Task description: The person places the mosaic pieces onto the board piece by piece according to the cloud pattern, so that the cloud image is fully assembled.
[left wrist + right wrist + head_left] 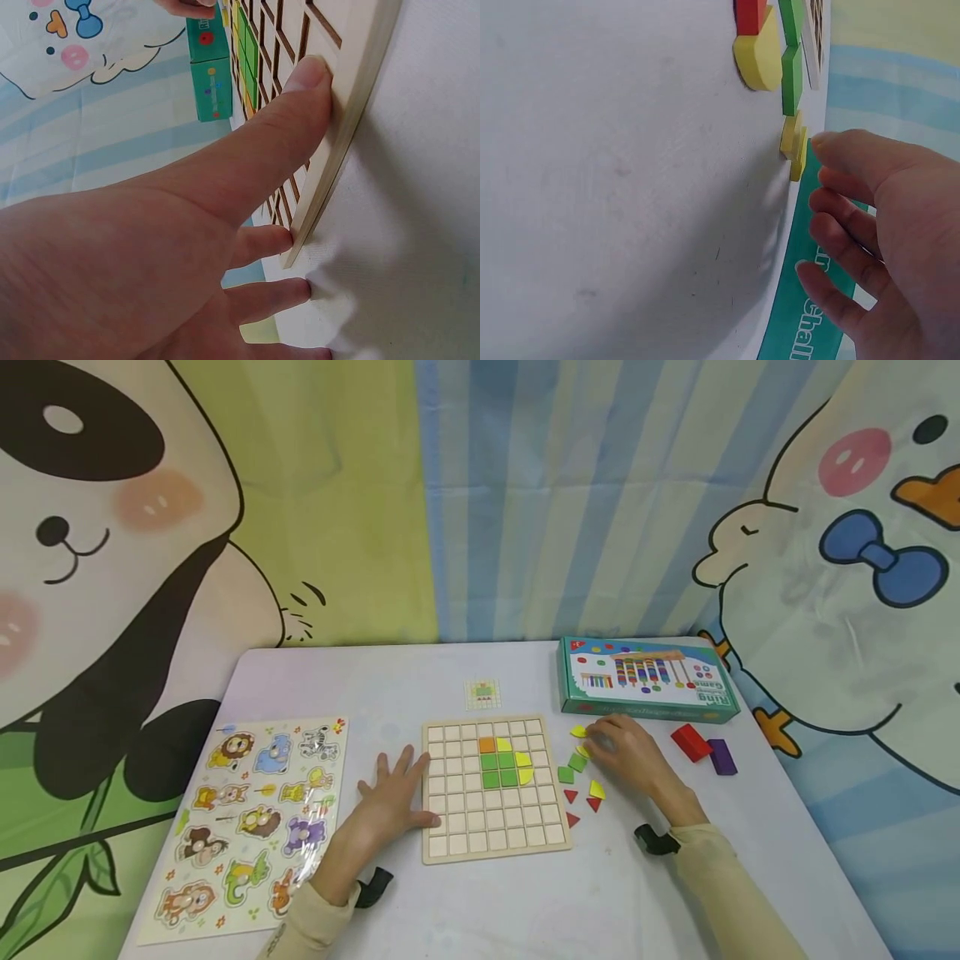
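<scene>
Left hand (384, 806) palm-down at board (495, 822)

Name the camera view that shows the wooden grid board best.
The head view: the wooden grid board shows all four corners. The left wrist view crops it at a steep slant, partly behind the left hand; the right wrist view catches only a strip.

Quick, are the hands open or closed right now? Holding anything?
Left hand: open, thumb on the board.
Right hand: open, loosely curved near yellow pieces, holding nothing I can see.
</scene>
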Available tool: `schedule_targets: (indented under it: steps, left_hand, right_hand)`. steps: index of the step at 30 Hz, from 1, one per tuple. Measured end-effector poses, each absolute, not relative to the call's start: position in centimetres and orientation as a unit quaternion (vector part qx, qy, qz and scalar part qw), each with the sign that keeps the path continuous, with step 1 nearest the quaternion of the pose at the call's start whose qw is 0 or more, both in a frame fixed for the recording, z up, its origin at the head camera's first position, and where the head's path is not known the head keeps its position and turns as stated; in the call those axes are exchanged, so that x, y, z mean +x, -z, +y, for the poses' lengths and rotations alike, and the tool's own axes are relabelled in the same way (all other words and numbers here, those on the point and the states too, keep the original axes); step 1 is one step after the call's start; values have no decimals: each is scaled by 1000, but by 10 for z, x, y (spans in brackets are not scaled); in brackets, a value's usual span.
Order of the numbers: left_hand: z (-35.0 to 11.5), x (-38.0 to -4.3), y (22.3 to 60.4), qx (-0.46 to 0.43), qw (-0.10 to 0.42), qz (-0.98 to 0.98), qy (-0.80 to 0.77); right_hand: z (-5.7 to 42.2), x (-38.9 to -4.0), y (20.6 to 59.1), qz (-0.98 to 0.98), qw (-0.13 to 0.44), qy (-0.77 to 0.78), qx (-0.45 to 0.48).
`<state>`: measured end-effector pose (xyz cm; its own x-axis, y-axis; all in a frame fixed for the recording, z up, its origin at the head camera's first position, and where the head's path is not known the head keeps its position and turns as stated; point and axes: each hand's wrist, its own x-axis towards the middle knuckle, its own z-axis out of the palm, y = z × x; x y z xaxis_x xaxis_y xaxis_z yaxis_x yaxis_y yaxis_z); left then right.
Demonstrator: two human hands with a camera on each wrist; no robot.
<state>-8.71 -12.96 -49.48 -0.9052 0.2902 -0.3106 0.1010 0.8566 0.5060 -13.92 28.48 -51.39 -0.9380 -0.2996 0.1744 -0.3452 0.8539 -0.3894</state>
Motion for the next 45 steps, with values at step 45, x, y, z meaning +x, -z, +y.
schedule_targets:
  steps: [45]
  left_hand:
    - [-129, -87, 495, 104, 189, 945, -244]
  right_hand:
    - [289, -147, 509, -970, -54, -204, 120]
